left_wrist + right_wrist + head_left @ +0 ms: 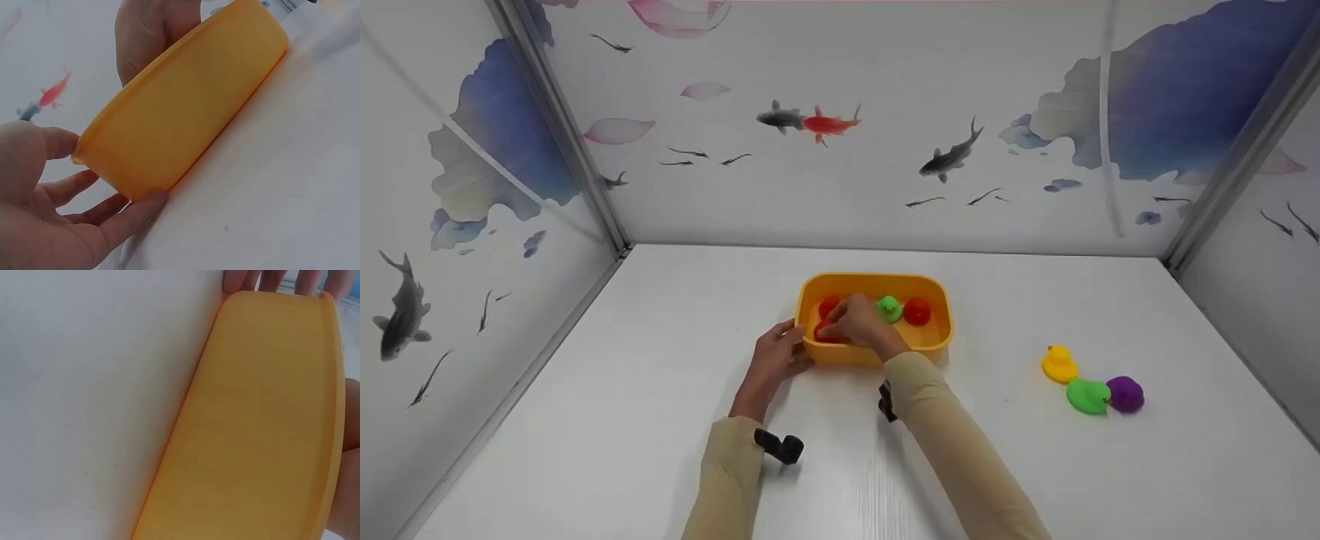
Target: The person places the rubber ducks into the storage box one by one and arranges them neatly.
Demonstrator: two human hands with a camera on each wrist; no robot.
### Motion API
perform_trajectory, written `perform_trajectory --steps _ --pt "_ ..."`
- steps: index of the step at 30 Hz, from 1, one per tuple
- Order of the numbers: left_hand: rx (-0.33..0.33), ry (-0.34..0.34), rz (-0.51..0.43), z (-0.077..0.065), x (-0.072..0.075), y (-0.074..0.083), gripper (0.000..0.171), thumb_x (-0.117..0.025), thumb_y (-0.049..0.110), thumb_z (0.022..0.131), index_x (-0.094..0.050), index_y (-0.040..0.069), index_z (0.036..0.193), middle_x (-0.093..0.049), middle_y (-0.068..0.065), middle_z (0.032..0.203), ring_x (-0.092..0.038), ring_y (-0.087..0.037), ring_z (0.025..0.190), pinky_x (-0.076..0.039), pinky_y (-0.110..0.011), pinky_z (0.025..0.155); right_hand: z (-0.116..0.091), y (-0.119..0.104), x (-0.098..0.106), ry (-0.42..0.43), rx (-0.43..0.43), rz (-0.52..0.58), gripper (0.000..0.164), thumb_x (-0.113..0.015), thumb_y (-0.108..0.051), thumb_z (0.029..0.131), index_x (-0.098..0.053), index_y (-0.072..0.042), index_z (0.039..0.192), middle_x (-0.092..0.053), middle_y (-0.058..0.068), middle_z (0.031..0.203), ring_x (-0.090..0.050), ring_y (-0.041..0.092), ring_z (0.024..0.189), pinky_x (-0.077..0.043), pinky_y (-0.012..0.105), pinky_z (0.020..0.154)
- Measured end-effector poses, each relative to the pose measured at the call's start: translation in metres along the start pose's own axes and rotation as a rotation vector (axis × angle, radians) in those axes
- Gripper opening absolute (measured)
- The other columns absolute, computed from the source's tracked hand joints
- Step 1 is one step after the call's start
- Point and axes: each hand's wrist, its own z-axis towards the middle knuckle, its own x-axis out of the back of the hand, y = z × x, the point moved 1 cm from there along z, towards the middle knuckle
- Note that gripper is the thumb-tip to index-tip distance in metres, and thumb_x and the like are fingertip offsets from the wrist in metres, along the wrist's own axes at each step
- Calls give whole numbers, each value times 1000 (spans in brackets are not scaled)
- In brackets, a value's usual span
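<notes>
A yellow plastic basin [877, 355] stands on the white table. At its left end my left hand [777, 351] grips the wall, with fingertips at the rim and lower down near the base, as the left wrist view shows. My right hand [861, 321] reaches over the near rim into the basin and pinches a red ball [831, 332] at the left. Behind that lies another red ball [829, 306], partly covered by the hand. A green toy duck [889, 308] and a third red ball [917, 311] sit in the right half.
Right of the basin, a yellow toy duck [1059, 364], a green toy duck [1087, 396] and a purple ball [1126, 394] lie close together on the table. White panels printed with fish [951, 154] enclose the table at the back and sides.
</notes>
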Motion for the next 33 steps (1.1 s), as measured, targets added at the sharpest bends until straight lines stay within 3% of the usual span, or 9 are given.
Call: perform_trajectory --steps 6,14,19,26,33 --pt "-13 -10 -15 0 -1 -1 51 -49 33 105 -43 15 152 -55 -11 147 -63 -24 121 -56 -37 100 -3 1 3 -20 11 -3 25 -80 -16 84 -77 -6 106 -70 9 104 -59 22 86 -58 23 78" --pt "-10 7 -6 1 -2 -1 50 -49 33 105 -44 15 151 -59 -11 142 -66 -23 113 -57 -36 98 -16 -3 30 -27 40 -37 26 -77 -16 87 -75 -10 112 -71 4 110 -65 26 99 -59 32 93" --pt "-3 16 -7 2 -2 -2 50 -49 32 105 -43 15 151 -59 -11 142 -67 -22 111 -58 -35 97 -29 -3 48 -49 122 -22 28 -75 -16 89 -73 -10 116 -72 3 113 -66 32 109 -58 36 97" --pt "0 21 -7 3 -2 -3 50 -50 33 104 -44 15 151 -60 -11 140 -66 -21 108 -58 -33 96 -53 4 71 -17 221 -5 20 -75 -19 90 -75 -16 109 -70 4 116 -68 23 104 -58 38 97" --pt "-1 38 -10 1 -3 -1 49 -51 30 104 -46 14 150 -61 -14 137 -66 -22 105 -59 -33 94 -82 28 99 14 359 -7 35 -74 -20 91 -70 -9 124 -70 12 123 -67 25 110 -58 37 97"
